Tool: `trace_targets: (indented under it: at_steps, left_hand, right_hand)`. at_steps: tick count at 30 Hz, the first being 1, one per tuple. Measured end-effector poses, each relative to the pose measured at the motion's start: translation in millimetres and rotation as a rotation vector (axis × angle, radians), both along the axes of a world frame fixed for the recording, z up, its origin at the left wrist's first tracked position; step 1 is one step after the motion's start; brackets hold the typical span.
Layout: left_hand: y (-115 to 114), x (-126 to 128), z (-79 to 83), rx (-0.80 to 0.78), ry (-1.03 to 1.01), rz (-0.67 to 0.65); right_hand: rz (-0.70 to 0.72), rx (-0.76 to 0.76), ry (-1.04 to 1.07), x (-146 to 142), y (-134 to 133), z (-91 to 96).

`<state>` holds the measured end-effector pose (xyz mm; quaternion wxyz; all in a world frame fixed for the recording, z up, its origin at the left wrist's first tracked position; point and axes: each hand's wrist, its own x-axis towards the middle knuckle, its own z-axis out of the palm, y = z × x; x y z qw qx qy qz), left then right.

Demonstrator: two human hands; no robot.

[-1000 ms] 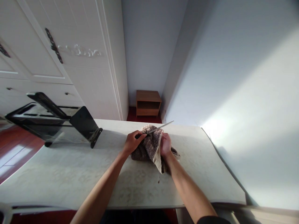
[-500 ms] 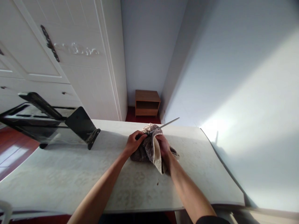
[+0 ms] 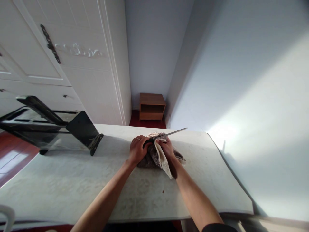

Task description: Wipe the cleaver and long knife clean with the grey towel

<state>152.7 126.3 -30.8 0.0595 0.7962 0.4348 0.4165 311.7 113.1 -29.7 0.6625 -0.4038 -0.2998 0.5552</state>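
My left hand (image 3: 136, 149) is closed round the dark handle of a knife (image 3: 176, 131), whose thin blade points to the right and slightly away over the white table (image 3: 72, 180). My right hand (image 3: 166, 148) grips a brown and cream towel (image 3: 158, 156), bunched against the blade near the handle. The towel's lower part rests on the table between my two hands, and one corner hangs over my right wrist.
A black knife rack (image 3: 82, 130) with a clear panel stands on the table's far left. White cabinet doors (image 3: 60, 64) rise behind it. A small wooden nightstand (image 3: 152, 106) sits on the floor in the far corner. A sunlit wall (image 3: 241, 96) runs along the table's right edge.
The knife has swung lower, its tip now flatter and further right. My right hand has moved with the towel up toward the handle, and my left hand has turned over the handle.
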Motion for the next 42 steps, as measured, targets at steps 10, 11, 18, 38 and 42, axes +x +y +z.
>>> trace_targets:
  at_steps: [10,11,18,38,42]
  left_hand:
    - [-1,-1,5.2,-0.193,-0.070,-0.082]
    - [-1,-1,6.4,-0.232,-0.098,-0.090]
    - [4,-5,17.3,-0.495,-0.271,-0.202]
    - [22,-14,1.9,-0.291,-0.119,-0.107]
    - [21,-13,0.0,-0.288,-0.116,-0.088]
  right_hand:
    - [0.022,0.011,-0.009,1,-3,4.0]
    - [0.036,0.018,-0.004,2,-3,3.8]
    - [0.099,0.026,0.025,4,-3,1.6]
    - [0.028,-0.149,-0.038,13,3,-3.1]
    - [0.043,-0.150,-0.056,16,5,-6.6]
